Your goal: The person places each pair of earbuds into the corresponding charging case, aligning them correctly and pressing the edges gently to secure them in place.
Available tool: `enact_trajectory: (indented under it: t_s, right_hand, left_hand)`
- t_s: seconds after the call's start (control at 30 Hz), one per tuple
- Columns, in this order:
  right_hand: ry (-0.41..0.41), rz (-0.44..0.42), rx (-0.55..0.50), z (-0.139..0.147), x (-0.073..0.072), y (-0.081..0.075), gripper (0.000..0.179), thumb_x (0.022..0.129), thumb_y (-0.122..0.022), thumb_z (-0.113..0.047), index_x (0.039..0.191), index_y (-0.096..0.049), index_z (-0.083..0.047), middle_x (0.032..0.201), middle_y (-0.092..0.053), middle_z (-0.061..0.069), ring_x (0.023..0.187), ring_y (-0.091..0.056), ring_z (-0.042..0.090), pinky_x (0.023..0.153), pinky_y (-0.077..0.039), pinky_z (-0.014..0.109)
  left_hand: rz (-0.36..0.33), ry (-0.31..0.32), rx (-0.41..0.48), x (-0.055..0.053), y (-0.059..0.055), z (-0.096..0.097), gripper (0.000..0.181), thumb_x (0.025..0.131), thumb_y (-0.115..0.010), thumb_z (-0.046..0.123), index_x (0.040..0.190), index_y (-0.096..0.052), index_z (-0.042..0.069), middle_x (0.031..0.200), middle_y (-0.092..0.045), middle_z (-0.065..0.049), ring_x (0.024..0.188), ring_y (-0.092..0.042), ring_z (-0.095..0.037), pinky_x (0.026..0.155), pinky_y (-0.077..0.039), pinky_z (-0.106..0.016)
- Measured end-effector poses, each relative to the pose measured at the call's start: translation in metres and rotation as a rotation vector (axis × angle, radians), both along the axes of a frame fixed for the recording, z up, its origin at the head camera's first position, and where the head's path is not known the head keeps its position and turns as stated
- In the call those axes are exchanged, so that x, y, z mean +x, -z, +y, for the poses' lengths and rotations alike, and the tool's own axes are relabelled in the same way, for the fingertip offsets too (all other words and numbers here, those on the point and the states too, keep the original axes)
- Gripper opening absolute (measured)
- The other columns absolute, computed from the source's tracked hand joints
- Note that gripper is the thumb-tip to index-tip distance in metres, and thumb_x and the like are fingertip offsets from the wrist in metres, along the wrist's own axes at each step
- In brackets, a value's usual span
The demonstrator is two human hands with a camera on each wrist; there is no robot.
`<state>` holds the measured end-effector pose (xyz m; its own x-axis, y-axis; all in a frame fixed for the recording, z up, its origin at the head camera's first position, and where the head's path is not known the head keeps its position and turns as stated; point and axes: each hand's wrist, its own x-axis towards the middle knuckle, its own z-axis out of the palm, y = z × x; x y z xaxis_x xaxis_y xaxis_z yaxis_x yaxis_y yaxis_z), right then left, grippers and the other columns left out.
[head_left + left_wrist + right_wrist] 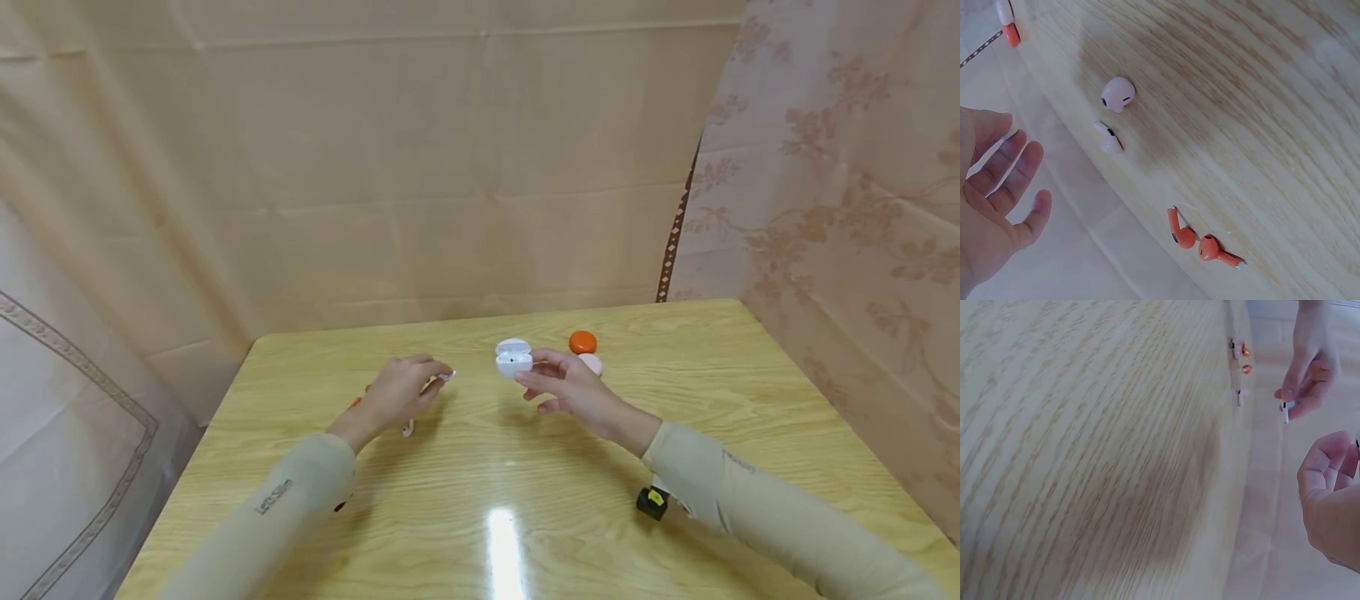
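1. We recorded the left hand (401, 392) pinching a white earbud (448, 376), apart from the open white case (513, 366) the right hand (573, 392) gripped.
2. We judged the work unfinished: lid (513, 343) raised, white earbud not yet inside; pink earbuds (1119, 92) and orange earbuds (1209, 248) lay loose on the table (420, 525).

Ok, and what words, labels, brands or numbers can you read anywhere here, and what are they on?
"Let's Slim", on the left sleeve; its last letters are soft.
Dark lettering on the right sleeve: too small and blurred to read.
White case: no readable text.
Black object with a yellow patch: no readable text.
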<state>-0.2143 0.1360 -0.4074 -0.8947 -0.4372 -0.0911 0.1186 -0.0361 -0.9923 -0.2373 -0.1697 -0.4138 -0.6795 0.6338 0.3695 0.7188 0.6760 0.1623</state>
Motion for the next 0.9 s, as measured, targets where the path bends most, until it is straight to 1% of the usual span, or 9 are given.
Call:
enact_trajectory:
  t_s: [0.27, 0.4, 0.57, 0.73, 0.9]
  right_hand:
    - [-0.010, 0.001, 0.005, -0.003, 0.000, -0.001, 0.046, 0.098, -0.070, -0.024, 0.136, -0.055, -0.004, 0.121, -0.064, 0.009, 0.096, -0.063, 0.024, 0.077, -0.056, 0.034]
    - [-0.011, -0.003, 0.004, -0.004, 0.000, -0.001, 0.046, 0.098, -0.070, -0.024, 0.136, -0.055, -0.004, 0.121, -0.065, 0.011, 0.096, -0.063, 0.024, 0.076, -0.056, 0.034]
    - [-0.017, -0.019, -0.011, -0.005, 0.001, 0.001, 0.045, 0.097, -0.072, -0.024, 0.135, -0.056, -0.004, 0.123, -0.064, 0.015, 0.095, -0.064, 0.023, 0.076, -0.056, 0.035]
    - [-0.018, -0.021, -0.016, -0.005, 0.002, 0.001, 0.046, 0.097, -0.071, -0.024, 0.135, -0.055, -0.004, 0.127, -0.061, 0.019, 0.095, -0.063, 0.023, 0.076, -0.056, 0.034]
    - [-0.022, -0.016, -0.006, -0.002, 0.002, 0.000, 0.046, 0.098, -0.070, -0.025, 0.136, -0.055, -0.003, 0.125, -0.062, 0.016, 0.095, -0.063, 0.023, 0.075, -0.056, 0.033]
  left_hand:
    - [0.022, 0.028, 0.033, 0.001, -0.005, 0.000, 0.015, 0.093, -0.072, 0.003, 0.107, -0.076, 0.002, 0.098, -0.073, -0.009, 0.073, -0.069, -0.019, 0.067, -0.057, -0.035]
    - [0.026, 0.049, 0.042, 0.000, -0.008, 0.000, 0.014, 0.093, -0.071, 0.002, 0.107, -0.075, 0.003, 0.099, -0.074, -0.009, 0.071, -0.069, -0.017, 0.065, -0.057, -0.034]
    - [0.014, 0.081, 0.075, 0.002, -0.013, 0.001, 0.015, 0.093, -0.071, 0.000, 0.107, -0.075, 0.001, 0.099, -0.073, -0.010, 0.070, -0.069, -0.016, 0.064, -0.057, -0.032]
    - [-0.004, 0.094, 0.090, 0.005, -0.019, 0.005, 0.017, 0.095, -0.070, 0.001, 0.111, -0.074, 0.003, 0.099, -0.072, -0.005, 0.070, -0.065, -0.011, 0.066, -0.055, -0.029]
    - [-0.007, 0.114, 0.111, 0.007, -0.025, 0.013, 0.018, 0.095, -0.069, 0.003, 0.112, -0.074, 0.005, 0.100, -0.073, -0.004, 0.067, -0.062, -0.008, 0.065, -0.053, -0.028]
